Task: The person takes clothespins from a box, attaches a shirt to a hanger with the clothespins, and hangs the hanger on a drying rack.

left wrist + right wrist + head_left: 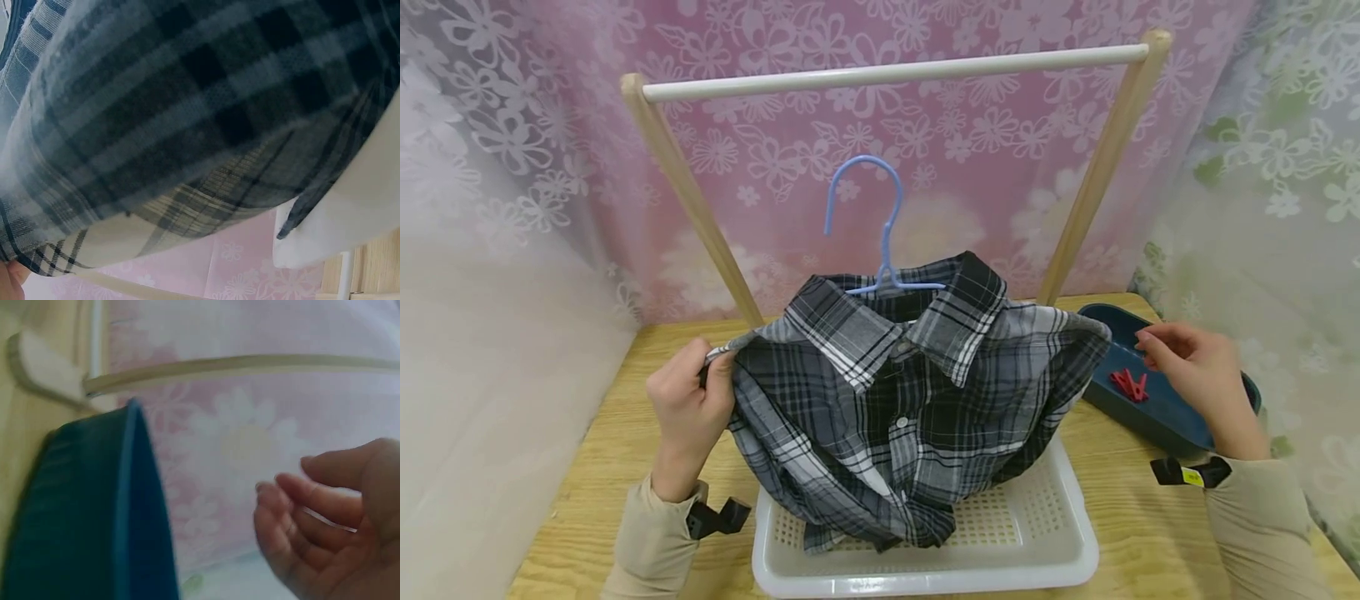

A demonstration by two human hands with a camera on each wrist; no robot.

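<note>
Light wood-grain surface [625, 433], pale yellow, running wall to wall under flowered curtains. White perforated basket [1045, 533] standing at near middle, slotted floor showing on right half. Dark blue tray [1157, 417] resting at right edge, just beside basket, red clips [1130, 384] lying inside. Wooden rack [700, 208] planted at back: two slanted posts footed on surface behind basket, white crossbar on top.

shirt [895, 400]: on hanger [880, 225], over basket [1037, 533]
rack [887, 75]: behind basket
clothespins [1130, 384]: in tray [1157, 417], right of basket
</note>
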